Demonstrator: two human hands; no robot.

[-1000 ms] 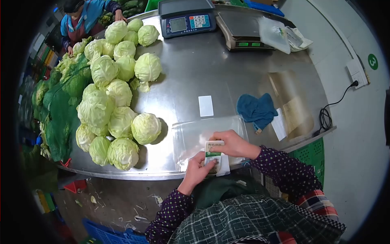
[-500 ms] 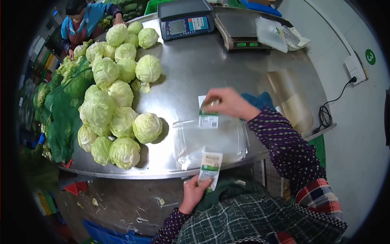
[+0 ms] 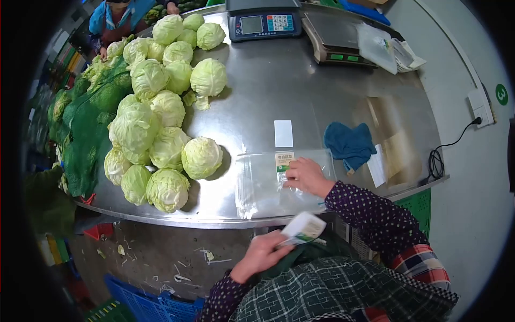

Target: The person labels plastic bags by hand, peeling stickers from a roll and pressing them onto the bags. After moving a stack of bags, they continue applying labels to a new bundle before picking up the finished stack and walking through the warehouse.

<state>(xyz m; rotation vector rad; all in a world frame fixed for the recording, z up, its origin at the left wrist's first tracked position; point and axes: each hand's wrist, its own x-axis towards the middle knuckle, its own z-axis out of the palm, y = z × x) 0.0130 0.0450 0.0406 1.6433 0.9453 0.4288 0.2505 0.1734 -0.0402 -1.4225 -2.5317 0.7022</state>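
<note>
My left hand (image 3: 262,255) is at the table's front edge, closed around white and green printed labels (image 3: 307,225), tilted and slightly blurred. My right hand (image 3: 308,177) is over a stack of clear plastic bags (image 3: 252,188). Its bent fingers are on the lower part of another printed label (image 3: 284,160), which lies against the top bag; the fingers hide part of it. Just beyond the bags, a blank white card (image 3: 283,133) lies on the metal table (image 3: 257,96).
Pale green cabbages (image 3: 167,189) are heaped at the left beside green net sacks (image 3: 88,139). Two scales (image 3: 263,24) stand at the back. A teal cloth (image 3: 348,144) lies right of the bags. Another person (image 3: 118,21) stands far left. A blue crate (image 3: 145,303) is on the floor.
My right hand has brought a label down and nearer onto the bags. The labels in my left hand have turned from upright to slanted. The camera view has shifted slightly.
</note>
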